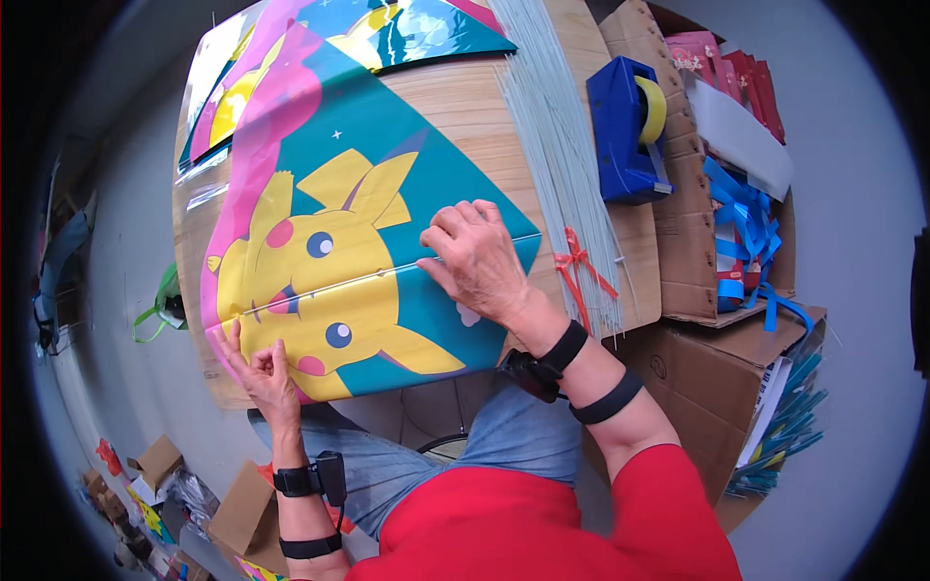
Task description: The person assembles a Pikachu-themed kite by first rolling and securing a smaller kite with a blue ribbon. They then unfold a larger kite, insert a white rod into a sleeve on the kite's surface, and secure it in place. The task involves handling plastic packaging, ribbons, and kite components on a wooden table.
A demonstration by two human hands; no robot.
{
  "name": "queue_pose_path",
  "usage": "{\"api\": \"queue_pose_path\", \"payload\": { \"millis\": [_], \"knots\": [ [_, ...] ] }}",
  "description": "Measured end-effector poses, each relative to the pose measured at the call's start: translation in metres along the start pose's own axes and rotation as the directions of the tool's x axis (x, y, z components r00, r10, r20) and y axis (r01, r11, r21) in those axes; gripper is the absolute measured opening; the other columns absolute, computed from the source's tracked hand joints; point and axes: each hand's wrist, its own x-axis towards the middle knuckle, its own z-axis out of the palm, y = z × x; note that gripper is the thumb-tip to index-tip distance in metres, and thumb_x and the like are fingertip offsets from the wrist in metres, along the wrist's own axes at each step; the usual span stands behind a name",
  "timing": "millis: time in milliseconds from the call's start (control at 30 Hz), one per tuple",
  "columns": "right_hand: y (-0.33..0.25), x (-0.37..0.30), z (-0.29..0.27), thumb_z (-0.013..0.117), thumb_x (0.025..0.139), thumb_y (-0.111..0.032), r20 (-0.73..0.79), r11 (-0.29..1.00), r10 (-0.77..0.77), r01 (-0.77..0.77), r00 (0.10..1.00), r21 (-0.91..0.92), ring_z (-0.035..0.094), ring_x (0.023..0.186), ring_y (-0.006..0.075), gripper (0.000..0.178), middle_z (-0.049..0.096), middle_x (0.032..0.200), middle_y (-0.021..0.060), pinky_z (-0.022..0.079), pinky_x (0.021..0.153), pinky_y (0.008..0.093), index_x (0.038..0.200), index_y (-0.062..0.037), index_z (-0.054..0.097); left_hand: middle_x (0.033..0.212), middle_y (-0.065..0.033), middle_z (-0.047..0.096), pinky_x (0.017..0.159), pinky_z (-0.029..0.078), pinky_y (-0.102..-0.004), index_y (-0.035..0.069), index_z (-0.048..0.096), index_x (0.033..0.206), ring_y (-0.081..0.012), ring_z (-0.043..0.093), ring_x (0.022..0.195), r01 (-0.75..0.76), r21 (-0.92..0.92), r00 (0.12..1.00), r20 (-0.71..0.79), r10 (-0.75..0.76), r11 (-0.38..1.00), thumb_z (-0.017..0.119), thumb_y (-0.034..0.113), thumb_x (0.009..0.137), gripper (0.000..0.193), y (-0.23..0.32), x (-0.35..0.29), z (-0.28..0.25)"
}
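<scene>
A large triangular kite sheet [426, 174], teal and pink with a yellow cartoon animal face, lies spread on the wooden table [455, 92]. A thin pale rod [354, 281] runs across it from the left edge to the right corner. My left hand [263, 373] touches the sheet's left edge by the rod's end, index finger stretched and thumb apart. My right hand [475, 257] is over the rod on the teal part, near the right corner. Its fingers are bent, with a gap between thumb and index finger; nothing shows in it.
More glossy printed sheets [446, 34] lie at the far side. To the right are a bundle of thin white rods [557, 155] with a red ribbon [578, 261] and a blue tape dispenser [620, 126]. Cardboard boxes [688, 213] holding blue ribbons [741, 218] and red packets [751, 92] stand beyond.
</scene>
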Motion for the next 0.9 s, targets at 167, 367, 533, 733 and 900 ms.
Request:
{"api": "queue_pose_path", "payload": {
  "millis": [167, 367, 533, 733, 900],
  "knots": [
    [-0.018, -0.035, -0.008, 0.069, 0.083, -0.010, -0.133, 0.950, 0.256, -0.224, 0.957, 0.219, 0.060, 0.078, 0.0285, 0.016, 0.058, 0.081, 0.0109, 0.049, 0.065, 0.0373, 0.095, -0.0043, 0.060, 0.138, -0.0069, 0.048, 0.066, 0.045, -0.0190, 0.009, 0.020, 0.155, -0.0037, 0.045, 0.066, -0.101, 0.049, 0.995, 0.002, 0.101, 0.994, 0.058, -0.004, 0.091, 0.076, 0.015, -0.002, 0.003],
    [-0.025, -0.102, -0.038, 0.060, 0.087, 0.000, -0.098, 0.723, 0.616, -0.512, 0.782, 0.464, 0.063, 0.073, 0.0291, 0.017, 0.063, 0.087, 0.0137, 0.051, 0.063, 0.0362, 0.104, -0.0016, 0.063, 0.135, -0.0069, 0.050, 0.069, 0.044, -0.0197, 0.008, 0.021, 0.155, -0.0049, 0.047, 0.068, -0.190, 0.060, 0.972, 0.153, 0.179, 0.980, 0.057, -0.003, 0.092, 0.073, 0.046, -0.019, 0.025],
    [0.013, -0.133, -0.091, 0.057, 0.089, 0.002, -0.298, 0.640, 0.766, -0.637, 0.569, 0.430, 0.063, 0.069, 0.0197, 0.016, 0.064, 0.090, 0.0106, 0.050, 0.062, 0.0300, 0.103, 0.0009, 0.065, 0.129, -0.0074, 0.055, 0.069, 0.045, -0.0228, 0.006, 0.035, 0.149, -0.0091, 0.049, 0.071, -0.282, 0.143, 0.922, 0.313, 0.227, 0.949, 0.060, -0.004, 0.088, 0.067, 0.069, -0.041, 0.047],
    [0.075, -0.121, -0.144, 0.060, 0.095, -0.011, -0.264, 0.515, 0.849, -0.608, 0.457, 0.605, 0.061, 0.067, 0.0097, 0.016, 0.068, 0.085, 0.0049, 0.051, 0.061, 0.0248, 0.104, 0.0004, 0.067, 0.118, -0.0083, 0.063, 0.070, 0.049, -0.0252, 0.005, 0.053, 0.135, -0.0117, 0.057, 0.073, -0.299, 0.055, 0.745, 0.637, 0.198, 0.953, 0.062, -0.005, 0.086, 0.050, 0.102, -0.081, 0.071],
    [0.091, -0.137, -0.128, 0.063, 0.091, -0.014, 0.071, 0.319, 0.873, -0.675, 0.483, 0.665, 0.065, 0.066, 0.0161, 0.016, 0.069, 0.085, 0.0097, 0.052, 0.062, 0.0304, 0.098, -0.0008, 0.068, 0.113, -0.0104, 0.064, 0.075, 0.053, -0.0326, 0.005, 0.055, 0.130, -0.0217, 0.063, 0.081, -0.315, -0.076, 0.406, 0.890, 0.207, 0.946, 0.064, 0.006, 0.089, 0.042, 0.113, -0.135, 0.099]
  ]
}}
